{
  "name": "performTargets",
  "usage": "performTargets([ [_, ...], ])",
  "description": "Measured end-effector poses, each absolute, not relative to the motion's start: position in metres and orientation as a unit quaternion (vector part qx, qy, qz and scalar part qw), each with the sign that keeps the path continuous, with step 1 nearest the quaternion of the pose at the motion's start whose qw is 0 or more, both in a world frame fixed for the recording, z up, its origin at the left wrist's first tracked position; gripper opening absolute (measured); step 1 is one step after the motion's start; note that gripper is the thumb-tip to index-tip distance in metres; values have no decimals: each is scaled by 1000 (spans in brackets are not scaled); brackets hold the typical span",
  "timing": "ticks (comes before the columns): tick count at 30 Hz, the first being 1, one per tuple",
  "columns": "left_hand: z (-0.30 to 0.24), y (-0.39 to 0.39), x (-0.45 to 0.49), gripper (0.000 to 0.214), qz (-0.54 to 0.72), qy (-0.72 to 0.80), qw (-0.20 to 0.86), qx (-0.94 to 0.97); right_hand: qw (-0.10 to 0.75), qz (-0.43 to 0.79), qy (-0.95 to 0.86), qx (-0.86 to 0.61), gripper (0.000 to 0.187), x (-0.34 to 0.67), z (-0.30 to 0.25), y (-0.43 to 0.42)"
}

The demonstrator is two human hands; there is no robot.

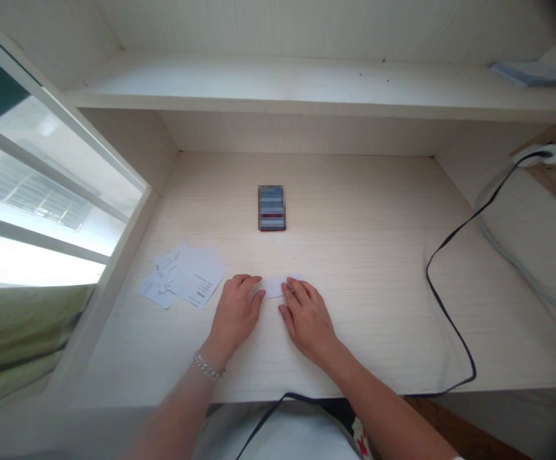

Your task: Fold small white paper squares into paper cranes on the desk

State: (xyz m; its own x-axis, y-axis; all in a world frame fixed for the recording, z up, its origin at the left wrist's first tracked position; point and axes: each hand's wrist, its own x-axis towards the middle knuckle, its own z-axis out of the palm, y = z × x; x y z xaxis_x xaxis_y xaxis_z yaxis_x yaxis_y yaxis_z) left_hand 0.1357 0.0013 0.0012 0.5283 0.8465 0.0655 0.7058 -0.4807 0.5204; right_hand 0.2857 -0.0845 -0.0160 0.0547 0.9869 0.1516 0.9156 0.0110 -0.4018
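A small white paper slip (274, 287) lies on the pale wood-grain desk (364, 319) between my hands. My left hand (234, 313) presses its fingertips against the slip's left end. On the slip's right end rest the fingers of my right hand (307, 321). A silver chain bracelet (208, 366) circles my left wrist. Left of my left hand, several overlapping printed white papers (196, 276) lie in a loose spread. Farther ahead sits a phone (272, 207), its surface blurred and its screen content unreadable.
A black cable (450, 300) runs from a wall socket (543, 154) across the desk's right side and over its front edge. A grey cable lies along the right wall. A window stands on the left, and a shelf above holds a bluish stack (530, 73).
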Motion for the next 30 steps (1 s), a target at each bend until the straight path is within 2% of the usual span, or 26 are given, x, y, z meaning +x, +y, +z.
performTargets([
  [5, 7, 3, 158, 37, 102, 461, 177, 864, 203, 89, -689, -690, 41, 287, -18, -84],
  [12, 13, 10, 172, 28, 49, 475, 167, 863, 198, 100, -699, -680, 31, 300, -7, -73],
  [20, 17, 19, 178, 18, 73, 483, 282, 826, 235, 126, -691, -672, 14, 317, -11, -47],
  [22, 16, 22, 176, 16, 86, 471, 304, 824, 266, 127, -674, -678, 12, 320, -12, -43],
  [25, 13, 26, 172, 16, 111, 447, 343, 818, 340, 153, -627, -684, 27, 329, -12, -40],
  [30, 8, 37, 166, 23, 139, 404, 424, 799, 436, 352, -515, -649, 16, 345, -2, -32],
])
